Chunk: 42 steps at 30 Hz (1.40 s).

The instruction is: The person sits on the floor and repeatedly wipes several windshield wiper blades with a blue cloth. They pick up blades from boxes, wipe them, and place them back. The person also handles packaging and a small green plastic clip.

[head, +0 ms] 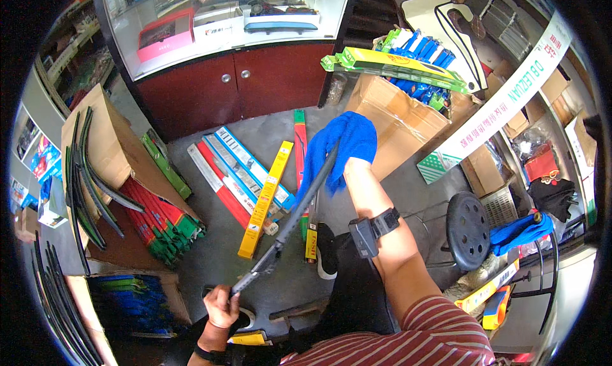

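A long dark wiper blade (306, 196) runs diagonally across the middle of the view. My left hand (222, 306) is closed around its lower end. At the upper end, a blue cloth (353, 129) lies over the blade and covers my right hand (358, 148), whose fingers are hidden beneath it. The cloth hangs down on both sides of the blade. Below the blade, on the grey floor, lie a yellow long box (265, 201), blue and white long packages (248, 160), a red and white package (220, 186) and a red and green one (300, 136).
An open carton of red and green packages (162, 217) stands left, with black wiper strips (86, 174) on it. Another carton (392, 122) holds blue packages at the upper right. A glass display cabinet (191, 86) is ahead. A black round stool (468, 229) stands right.
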Motion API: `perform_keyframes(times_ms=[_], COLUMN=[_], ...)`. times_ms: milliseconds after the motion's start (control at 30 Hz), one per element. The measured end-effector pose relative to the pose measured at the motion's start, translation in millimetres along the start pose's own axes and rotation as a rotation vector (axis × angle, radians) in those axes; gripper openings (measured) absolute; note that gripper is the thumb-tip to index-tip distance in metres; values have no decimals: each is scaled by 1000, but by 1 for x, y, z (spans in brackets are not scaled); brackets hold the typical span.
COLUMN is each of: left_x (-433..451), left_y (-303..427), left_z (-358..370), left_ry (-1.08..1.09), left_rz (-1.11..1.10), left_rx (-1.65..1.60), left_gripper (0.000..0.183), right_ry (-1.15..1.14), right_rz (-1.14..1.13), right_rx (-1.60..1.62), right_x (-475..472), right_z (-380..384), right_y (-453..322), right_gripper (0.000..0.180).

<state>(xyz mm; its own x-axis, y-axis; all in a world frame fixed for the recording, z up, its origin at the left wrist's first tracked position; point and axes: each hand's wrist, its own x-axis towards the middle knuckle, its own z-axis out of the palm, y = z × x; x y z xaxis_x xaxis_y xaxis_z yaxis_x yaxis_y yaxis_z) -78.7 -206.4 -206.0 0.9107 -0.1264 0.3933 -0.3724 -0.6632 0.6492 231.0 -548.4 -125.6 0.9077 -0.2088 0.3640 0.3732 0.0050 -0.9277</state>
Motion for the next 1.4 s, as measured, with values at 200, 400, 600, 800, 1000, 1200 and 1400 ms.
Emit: perform_keyframes(times_ms=[200,400,600,800,1000,1200,1400], left_x=[14,5,26,29,41,66,57], left_y=[21,23,40,53,60,61,63], left_z=[10,33,29,31,29,29,50], left_ry=[-113,-152,-119,-194,-65,165,186], left_rz=[-333,-551,-773,-759,-788,-757,-486], left_rx=[-239,-810,-1153,-1241,-1266,-1246,-588], left_gripper=[13,13,17,15,13,14,10], right_ry=[-63,-269,-727,-597,-462,-942,-695], right_rz=[472,530,-364,-79,-581,-290,-233], right_rx=[748,867,-437,-230,-998,-127,-428], right_x=[-42,-71,-143,-100,-121,-208,-163], right_z=[43,65,117,98,120,143,139], right_y=[-51,-29,-68,-42,-53,-15,-16], right_gripper=[32,24,20,13,7,13,16])
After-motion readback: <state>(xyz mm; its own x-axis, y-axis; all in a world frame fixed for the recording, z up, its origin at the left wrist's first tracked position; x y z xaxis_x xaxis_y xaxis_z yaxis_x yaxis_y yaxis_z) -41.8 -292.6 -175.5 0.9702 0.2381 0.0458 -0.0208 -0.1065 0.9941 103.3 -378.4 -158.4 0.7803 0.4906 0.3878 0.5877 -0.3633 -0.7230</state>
